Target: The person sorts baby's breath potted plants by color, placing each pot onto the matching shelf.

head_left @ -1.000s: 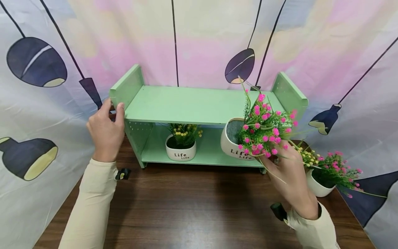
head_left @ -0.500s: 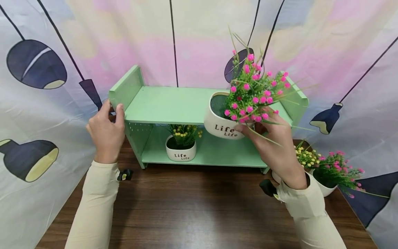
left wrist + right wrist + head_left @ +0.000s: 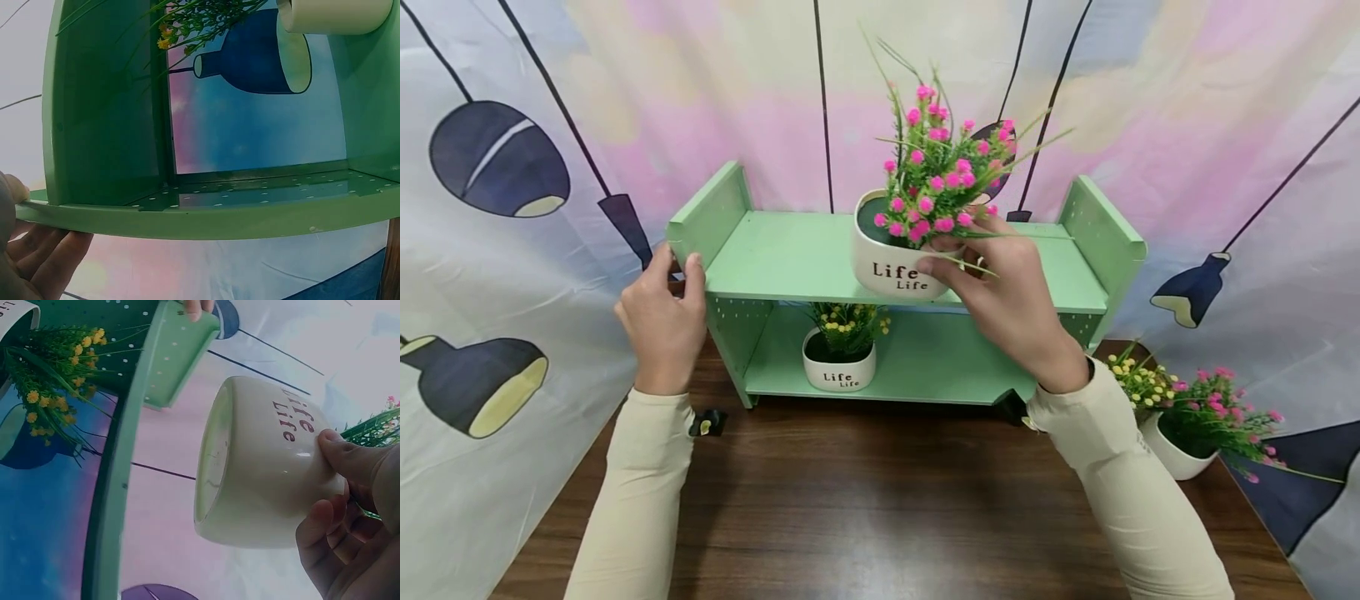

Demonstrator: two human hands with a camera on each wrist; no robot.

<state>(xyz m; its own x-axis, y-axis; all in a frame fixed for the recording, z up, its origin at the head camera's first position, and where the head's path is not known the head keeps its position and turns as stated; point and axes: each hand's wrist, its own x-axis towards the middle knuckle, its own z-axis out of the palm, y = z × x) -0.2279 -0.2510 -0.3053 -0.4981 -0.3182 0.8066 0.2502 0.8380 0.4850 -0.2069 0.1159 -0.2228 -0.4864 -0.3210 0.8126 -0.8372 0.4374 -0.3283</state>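
Pink-flwr "Life Life" pot [image 3: 887, 271] further L

Long cream sleeves cover both forearms. The left sleeve [image 3: 636, 492] is plain and softly wrinkled, ending in a narrow cuff at the bare left hand [image 3: 664, 321]; a small black piece [image 3: 708, 422] with a yellowish spot sits beside it. The right sleeve [image 3: 1142, 500] shows similar creases, a dark band [image 3: 1091, 369] at the cuff, and another black piece [image 3: 1011, 406], rather blocky.
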